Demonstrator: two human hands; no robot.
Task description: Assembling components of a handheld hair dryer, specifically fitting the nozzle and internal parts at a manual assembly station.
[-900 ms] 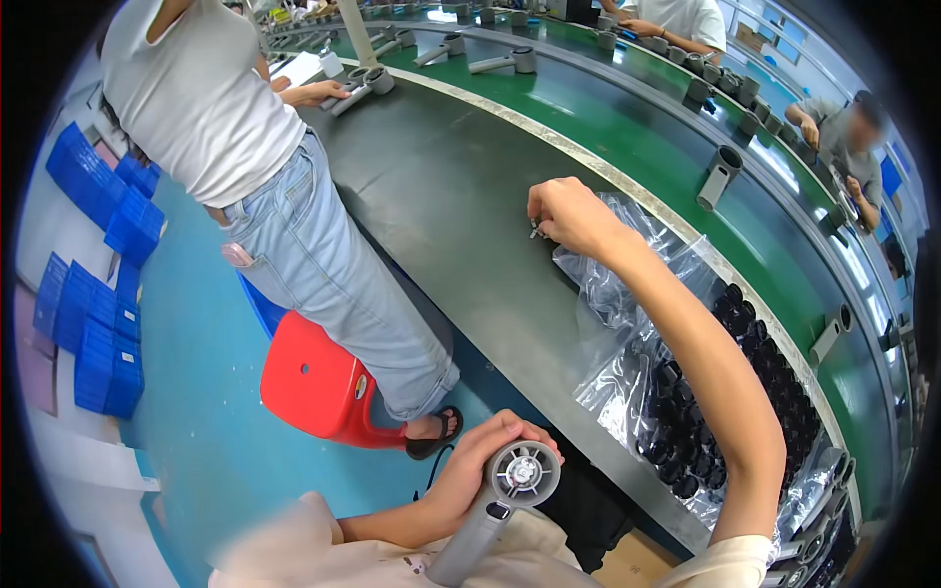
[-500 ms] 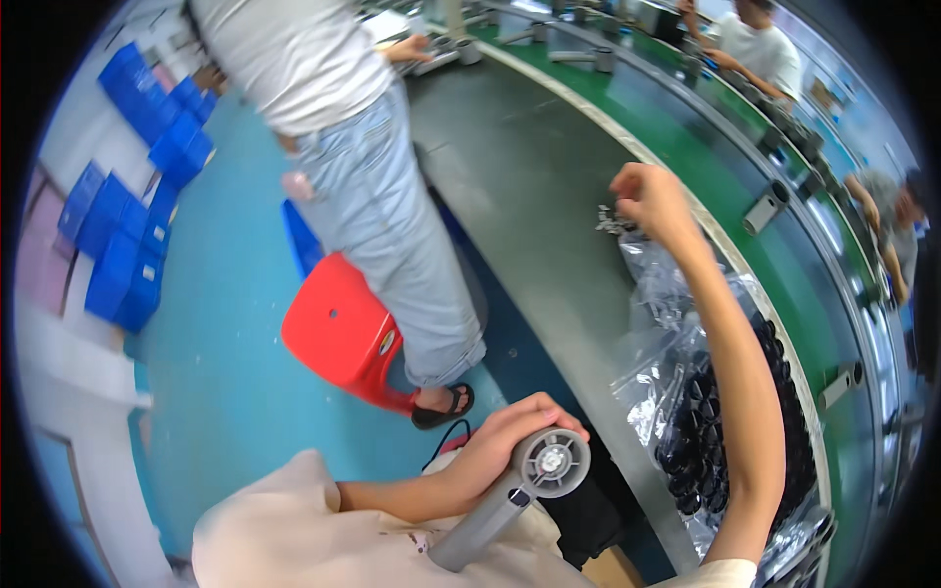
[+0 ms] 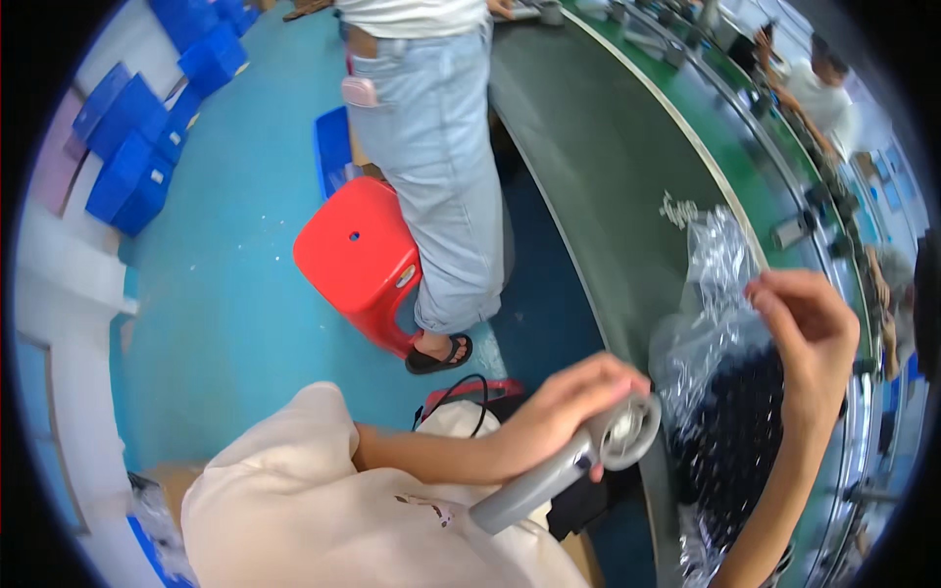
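Note:
My left hand (image 3: 554,421) is wrapped round a grey plastic housing (image 3: 529,487), which has a tube-shaped handle and a round, ring-like head. The handle slants down toward my shirt, and the head, blurred, faces up. Thumb and fingertips meet in a pinch on my right hand (image 3: 812,323), raised over a clear plastic bag (image 3: 711,343); whatever is between them is too small to make out. Many small glossy black parts (image 3: 725,431) fill the bag. Beyond it lies a little heap of small pale pieces (image 3: 678,209) on the dark bench.
A person in jeans (image 3: 426,167) stands ahead at the bench (image 3: 578,127), beside a red stool (image 3: 348,245). Blue bins (image 3: 132,176) are stacked at the left wall. Along the right runs a green conveyor line (image 3: 730,162), with other people working behind it.
My right hand has come back from beside the small pale pieces to over the bag, fingertips together. The housing in my left hand has shifted right and its head has tilted. The view has turned.

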